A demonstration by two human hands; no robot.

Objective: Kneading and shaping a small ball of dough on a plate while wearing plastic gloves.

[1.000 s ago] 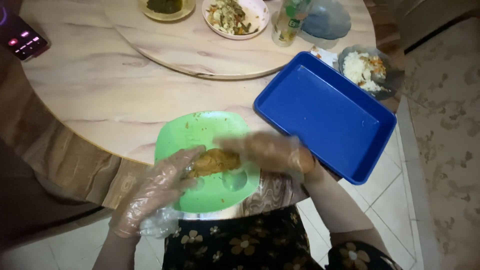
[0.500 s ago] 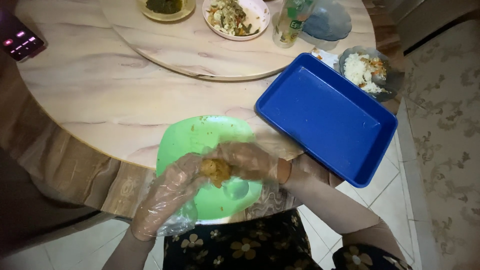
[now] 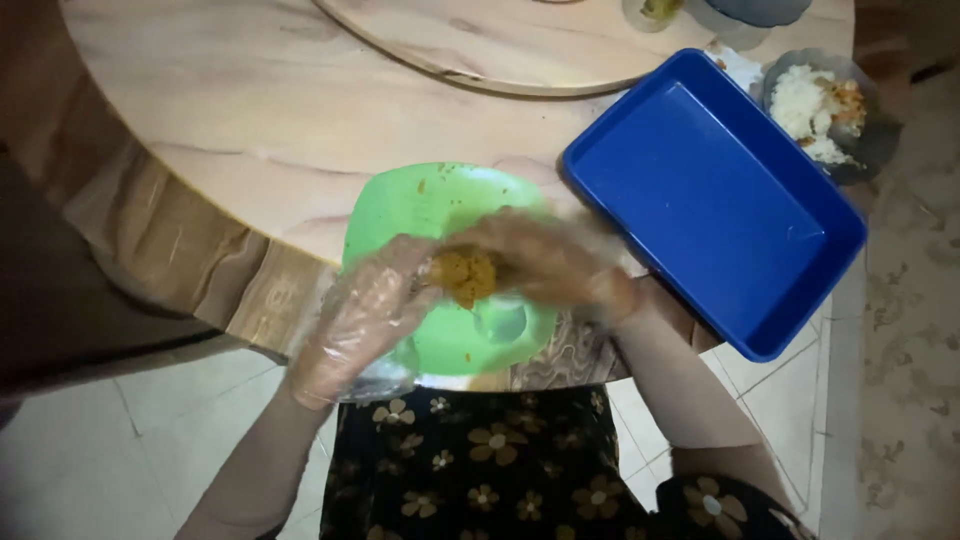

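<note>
Marbled beige stone makes up the round counter [image 3: 300, 110], with a raised turntable [image 3: 500, 50] at its centre and pale floor tiles [image 3: 90, 450] below. I see my left hand [image 3: 360, 320] and right hand [image 3: 550, 265], both in thin clear plastic gloves, closed together in a grip on a crumbly golden-brown lump of food [image 3: 468, 275]. It sits above a glossy green plate [image 3: 440, 200] at the counter's edge. A smooth blue rectangular tray [image 3: 715, 200] lies just beside, near a dark bowl of rice [image 3: 825, 105].
</note>
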